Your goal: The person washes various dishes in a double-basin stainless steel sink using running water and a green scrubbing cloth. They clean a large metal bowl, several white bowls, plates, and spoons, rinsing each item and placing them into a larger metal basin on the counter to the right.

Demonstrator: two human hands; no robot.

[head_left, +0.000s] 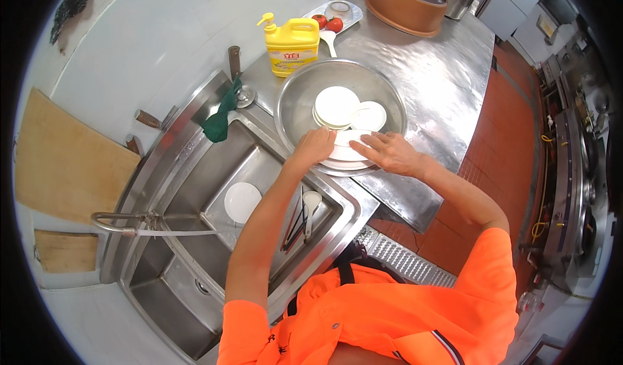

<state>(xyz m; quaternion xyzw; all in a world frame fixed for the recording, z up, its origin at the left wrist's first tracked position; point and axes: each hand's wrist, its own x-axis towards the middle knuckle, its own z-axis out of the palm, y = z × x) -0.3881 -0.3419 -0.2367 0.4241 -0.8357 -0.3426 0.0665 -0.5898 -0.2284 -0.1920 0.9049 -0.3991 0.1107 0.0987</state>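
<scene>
A wide stainless-steel basin (289,79) sits on the counter beside the sink, with white plates inside. At its near side my left hand (316,146) is closed on the left edge of a white plate (347,149), fingertips at the rim. From the right, my right hand (394,155) grips the same plate, its fingers reaching over the upper surface and its thumb hidden. More white plates lie under that one. Behind it in the basin are a stack of small white plates (337,105) and another small white dish (370,116).
Left is a double steel sink (188,183) with a running faucet (117,222), a white plate (243,202), chopsticks (295,225) and a white spoon (312,203). Behind stand a yellow detergent bottle (291,47), tomatoes (334,25) on a tray and a large brown pot (405,5).
</scene>
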